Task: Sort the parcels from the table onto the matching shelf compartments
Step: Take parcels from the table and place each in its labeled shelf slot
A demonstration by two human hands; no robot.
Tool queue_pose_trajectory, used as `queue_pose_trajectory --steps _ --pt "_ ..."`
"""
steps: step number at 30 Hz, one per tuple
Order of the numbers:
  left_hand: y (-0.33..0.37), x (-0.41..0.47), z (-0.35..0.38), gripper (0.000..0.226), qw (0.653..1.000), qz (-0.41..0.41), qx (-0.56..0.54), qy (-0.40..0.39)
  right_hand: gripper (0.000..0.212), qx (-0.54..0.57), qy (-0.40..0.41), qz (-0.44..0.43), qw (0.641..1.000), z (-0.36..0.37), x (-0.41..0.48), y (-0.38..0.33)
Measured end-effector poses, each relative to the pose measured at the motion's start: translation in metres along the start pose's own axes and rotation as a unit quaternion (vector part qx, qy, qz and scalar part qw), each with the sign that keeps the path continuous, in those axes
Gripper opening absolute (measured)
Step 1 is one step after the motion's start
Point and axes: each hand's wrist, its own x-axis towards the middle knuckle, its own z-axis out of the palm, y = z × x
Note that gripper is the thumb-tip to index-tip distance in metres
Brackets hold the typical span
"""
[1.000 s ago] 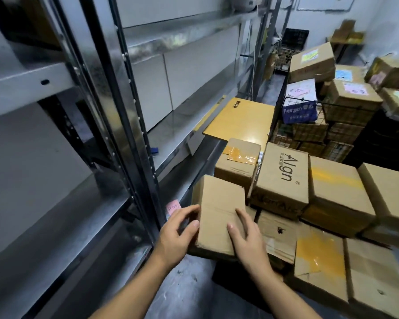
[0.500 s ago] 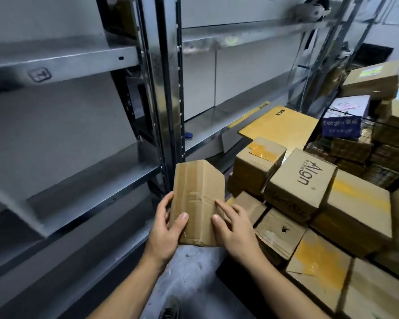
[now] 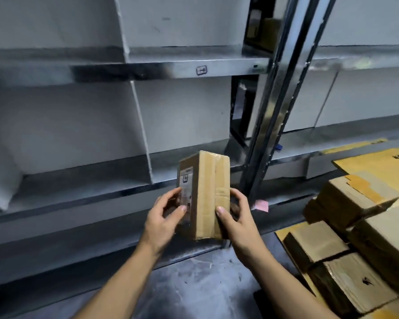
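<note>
Now a small cardboard parcel (image 3: pixel 204 194) is standing upright in mid-air before the metal shelf (image 3: pixel 148 70). The left hand (image 3: pixel 164 217) and right hand (image 3: pixel 237 217) are each holding it in a curled grip. It is not yet sitting in any compartment. Many boxes (image 3: pixel 355 196) are waiting at right, so most sorting is probably lying ahead.

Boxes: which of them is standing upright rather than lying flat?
The box held between the left hand and right hand before the shelf; the others lie flat in the pile at right.
</note>
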Motion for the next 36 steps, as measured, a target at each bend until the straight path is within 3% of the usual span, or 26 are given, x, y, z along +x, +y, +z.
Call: queue_pose_trajectory --steps 7,14,19,27,36 --pt "0.006 -0.036 -0.116 0.05 0.996 -0.023 -0.043 0.076 0.043 0.042 -0.143 0.006 0.989 0.107 0.001 -0.017" --pt "0.026 -0.096 -0.258 0.049 0.96 0.048 0.146 0.234 0.046 -0.107 -0.187 -0.135 0.967 0.252 -0.023 -0.03" --pt "0.035 -0.144 -0.354 0.053 0.908 0.087 0.288 0.293 0.031 -0.092 -0.2 -0.13 0.967 0.36 -0.047 -0.035" --pt "0.058 -0.206 -0.467 0.058 0.852 0.097 0.369 0.359 0.054 -0.052 -0.339 -0.122 0.931 0.499 -0.096 -0.055" --pt "0.066 -0.235 -0.557 0.058 0.816 0.09 0.398 0.409 0.076 -0.041 -0.383 -0.147 0.911 0.602 -0.12 -0.067"
